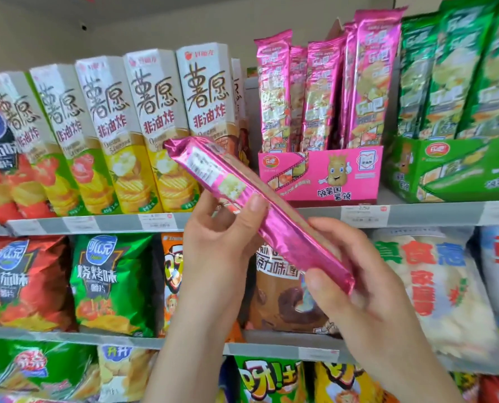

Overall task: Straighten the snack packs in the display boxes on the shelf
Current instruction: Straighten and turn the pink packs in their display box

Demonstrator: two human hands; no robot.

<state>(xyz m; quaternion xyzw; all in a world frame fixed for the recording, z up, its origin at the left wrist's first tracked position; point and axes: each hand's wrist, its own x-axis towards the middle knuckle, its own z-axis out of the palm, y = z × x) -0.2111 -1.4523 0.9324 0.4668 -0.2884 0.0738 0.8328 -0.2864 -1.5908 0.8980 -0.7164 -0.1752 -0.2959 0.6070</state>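
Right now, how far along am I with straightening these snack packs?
Seemingly done: the green packs stand upright in the green box. In hand: your left hand and right hand hold one pink pack tilted in front of the shelf. Left: set it back in the pink box, where the other pink packs stand at uneven heights.
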